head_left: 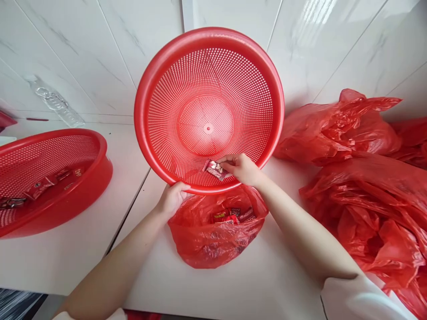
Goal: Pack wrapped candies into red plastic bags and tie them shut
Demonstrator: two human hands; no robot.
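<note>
A large red plastic basket (208, 124) with perforated walls is tilted toward me, its mouth facing my view. My left hand (173, 198) grips its lower left rim, thumb over the edge. Inside, near the lower rim, my right hand (240, 169) pinches a dark pink wrapped snack packet (216, 170) with pale printing. Below the rim a red plastic bag (213, 244) lies open on the table, with several small wrapped snacks (230, 217) showing in its mouth. The bag's upper edge is partly hidden behind the basket rim and my left hand.
On the left, another red basket (90, 182) holds several wrapped packets (43, 189). Behind it a clear plastic bottle (56, 102) leans at the tiled wall (76, 53). Filled red bags (333, 129) and crumpled red plastic (370, 222) occupy the right side. A seam crosses the white table (160, 284).
</note>
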